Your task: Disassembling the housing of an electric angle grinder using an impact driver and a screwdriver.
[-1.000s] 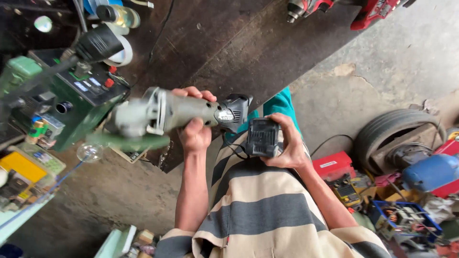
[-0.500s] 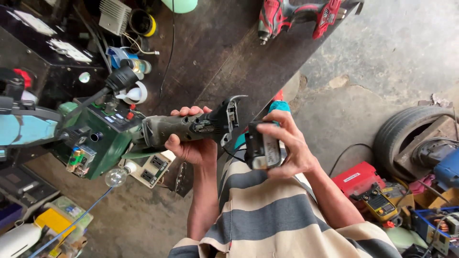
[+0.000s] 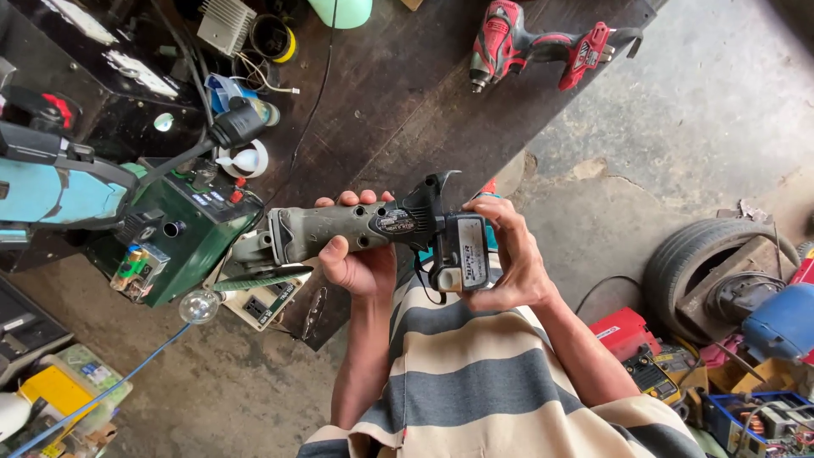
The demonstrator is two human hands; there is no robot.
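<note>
The left hand (image 3: 360, 259) was wrapped around the grey-green body of a cordless angle grinder (image 3: 339, 231), held level above the striped shirt (image 3: 475, 373) at the frame's centre. The right hand (image 3: 504, 254) gripped the dark battery pack (image 3: 462, 252) touching the tool's rear end. A red cordless drill (image 3: 534, 47) lay on the dark workbench (image 3: 407, 93) toward one o'clock, well apart, and a green box-shaped unit (image 3: 182, 233) sat near at nine o'clock.

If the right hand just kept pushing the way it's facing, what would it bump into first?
The right hand faces left with the battery pack in it. Going straight on, the pack would probably press into the grey-green power tool's rear end, gripped by the left hand.
</note>
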